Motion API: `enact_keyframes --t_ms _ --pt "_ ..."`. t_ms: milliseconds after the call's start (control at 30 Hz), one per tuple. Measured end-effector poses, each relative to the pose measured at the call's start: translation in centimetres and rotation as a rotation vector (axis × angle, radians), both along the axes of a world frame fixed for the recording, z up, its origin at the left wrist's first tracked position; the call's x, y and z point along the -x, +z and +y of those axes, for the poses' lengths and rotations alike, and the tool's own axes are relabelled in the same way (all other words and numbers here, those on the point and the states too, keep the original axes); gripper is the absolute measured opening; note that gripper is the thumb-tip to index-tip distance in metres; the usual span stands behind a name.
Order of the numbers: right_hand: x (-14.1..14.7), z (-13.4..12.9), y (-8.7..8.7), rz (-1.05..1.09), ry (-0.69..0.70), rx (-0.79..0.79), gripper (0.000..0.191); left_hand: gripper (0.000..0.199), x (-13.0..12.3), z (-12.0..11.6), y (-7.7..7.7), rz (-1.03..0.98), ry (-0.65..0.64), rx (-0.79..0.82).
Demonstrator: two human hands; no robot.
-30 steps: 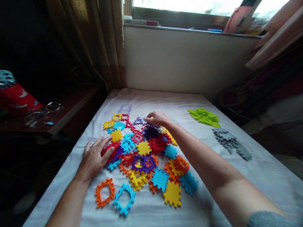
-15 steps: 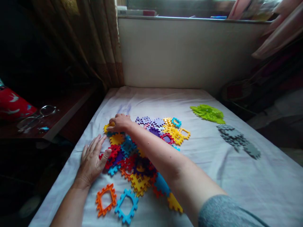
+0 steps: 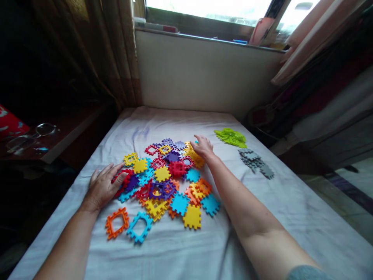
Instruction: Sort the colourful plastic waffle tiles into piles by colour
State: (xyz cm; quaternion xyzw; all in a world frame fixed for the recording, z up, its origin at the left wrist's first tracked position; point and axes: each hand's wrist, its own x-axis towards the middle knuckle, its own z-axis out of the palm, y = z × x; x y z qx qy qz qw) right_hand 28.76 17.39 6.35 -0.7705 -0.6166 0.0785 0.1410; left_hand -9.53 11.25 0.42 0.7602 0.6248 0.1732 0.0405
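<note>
Colourful interlocking plastic tiles with notched edges lie in a loose heap on the bed. My left hand (image 3: 102, 186) rests at the heap's left side, fingers spread, its thumb against a red tile (image 3: 124, 179). At the far right edge of the heap is my right hand (image 3: 203, 147), fingers apart, over the yellow tiles (image 3: 194, 158); nothing shows in its grasp. A yellow tile (image 3: 162, 174) and a purple tile (image 3: 173, 156) lie between the hands. Nearest me are an orange frame tile (image 3: 117, 223) and a blue frame tile (image 3: 140, 227).
A lime-green pile of tiles (image 3: 230, 137) and a grey pile of tiles (image 3: 256, 162) lie apart at the right. On the left, a dark table (image 3: 70, 134) bears eyeglasses (image 3: 43, 130) and a red item (image 3: 10, 123). A wall (image 3: 195, 74) stands behind the bed.
My right hand has moved from the heap's far left corner to its far right edge, uncovering the middle tiles. My left hand stays beside the red tiles. The view has shifted.
</note>
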Motion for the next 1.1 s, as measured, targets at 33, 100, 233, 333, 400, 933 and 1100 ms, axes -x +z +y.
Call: enact_keyframes --t_ms 33,100,233,333,400,933,1100 --pt "-0.6 -0.5 -0.8 -0.002 -0.049 0.029 0.046 0.063 0.0 0.0 0.1 -0.001 -0.006 0.0" --pt "-0.9 -1.4 -2.1 0.038 0.002 0.061 0.046 0.065 -0.1 0.0 0.2 -0.003 -0.023 0.004" --pt "-0.5 -3.8 -1.9 0.105 0.137 -0.02 0.048 0.066 -0.4 -0.3 0.8 -0.015 -0.019 -0.027" --pt "-1.8 -7.4 -0.4 0.086 0.147 -0.058 0.051 0.067 -0.6 -0.7 1.4 -0.044 -0.004 -0.064" --pt "-3.2 -10.7 0.2 0.099 0.211 -0.007 0.055 0.07 -0.6 -1.3 1.8 -0.041 -0.019 -0.05" --pt "0.0 -16.1 -4.3 0.488 0.15 -0.224 0.03 0.084 -7.4 -10.5 -0.2 -0.016 -0.193 -0.043" --pt "-0.6 -15.7 -6.1 0.957 -0.105 -0.422 0.035 0.075 -12.4 -10.9 1.1 -0.03 -0.068 -0.139"
